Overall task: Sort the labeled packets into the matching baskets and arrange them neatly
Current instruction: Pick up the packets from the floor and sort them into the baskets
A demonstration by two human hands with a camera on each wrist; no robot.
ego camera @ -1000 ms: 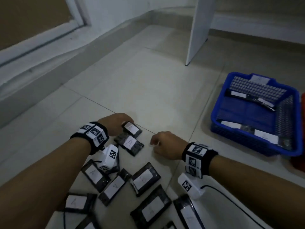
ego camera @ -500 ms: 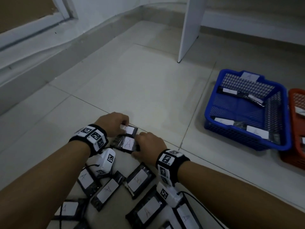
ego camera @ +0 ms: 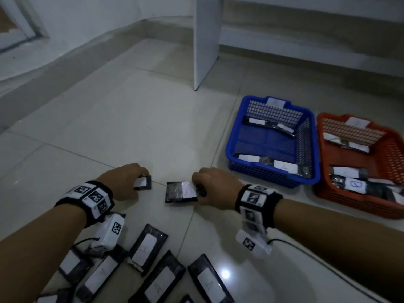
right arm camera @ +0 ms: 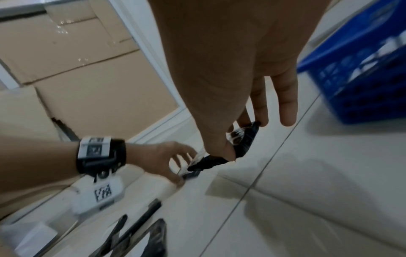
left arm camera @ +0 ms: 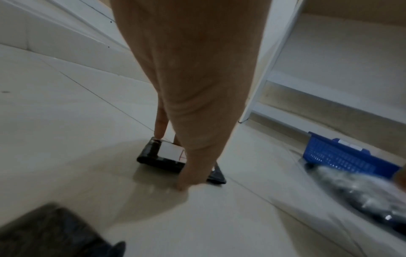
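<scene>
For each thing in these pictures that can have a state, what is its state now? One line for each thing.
Right hand: pinches the black packet labelled A, one end raised off the floor.
Left hand: grips a smaller black packet with a white label, flat on the floor.
Blue plastic basket: upright, holds several packets.
Orange plastic basket: upright, holds several packets.
Loose black packets: flat on the floor, labels up.

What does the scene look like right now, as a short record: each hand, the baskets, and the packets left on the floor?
left hand: grips a small packet lying on the floor
right hand: pinches the packet marked A by its edge, lifted off the floor
blue basket: beside the right hand, holds several packets
red basket: right of the blue one, holds packets, one marked B
loose packets: several on the floor near the person
</scene>
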